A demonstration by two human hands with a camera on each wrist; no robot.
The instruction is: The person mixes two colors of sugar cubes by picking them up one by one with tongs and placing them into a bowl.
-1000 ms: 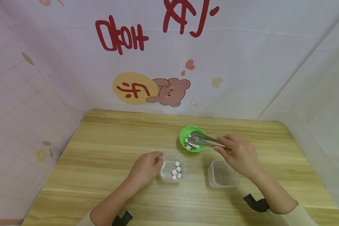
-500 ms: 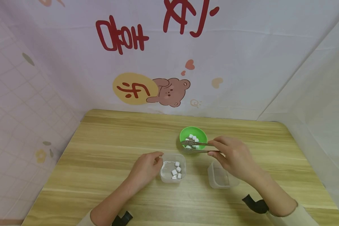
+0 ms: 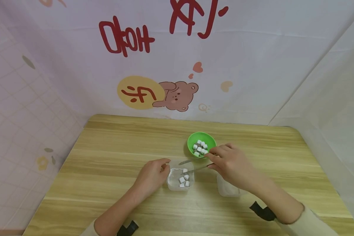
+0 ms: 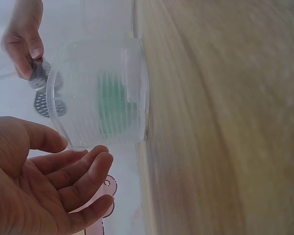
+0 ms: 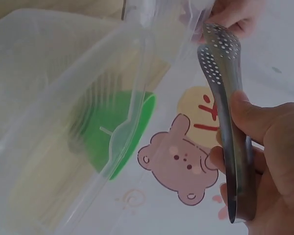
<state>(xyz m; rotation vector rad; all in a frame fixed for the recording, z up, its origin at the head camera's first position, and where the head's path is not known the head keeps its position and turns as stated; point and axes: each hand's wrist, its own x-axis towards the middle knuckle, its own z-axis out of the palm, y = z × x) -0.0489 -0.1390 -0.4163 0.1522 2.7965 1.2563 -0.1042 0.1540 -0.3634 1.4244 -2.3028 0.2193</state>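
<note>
My left hand (image 3: 151, 176) touches the left rim of a clear plastic container (image 3: 171, 187) with thumb and fingertips, its fingers relaxed. Several white cubes (image 3: 182, 180) lie inside. With thumb and fingers, my right hand (image 3: 231, 165) grips perforated metal tongs (image 5: 230, 112). Their two ends are spread above the left container, with no cube seen between them. Behind stands a green bowl (image 3: 210, 138) holding more white cubes (image 3: 199, 149). In the right wrist view, the tongs' ends stand apart near the left hand (image 5: 242, 17).
A second clear container (image 3: 227, 190) stands on the right, partly hidden under my right hand. Everything rests on a wood-grain table (image 3: 129, 137). A printed white curtain (image 3: 247, 65) rises along the table's back edge.
My right hand has brought the tongs from over the green bowl leftward and nearer to me, above the left container. The left hand and the containers have stayed in place.
</note>
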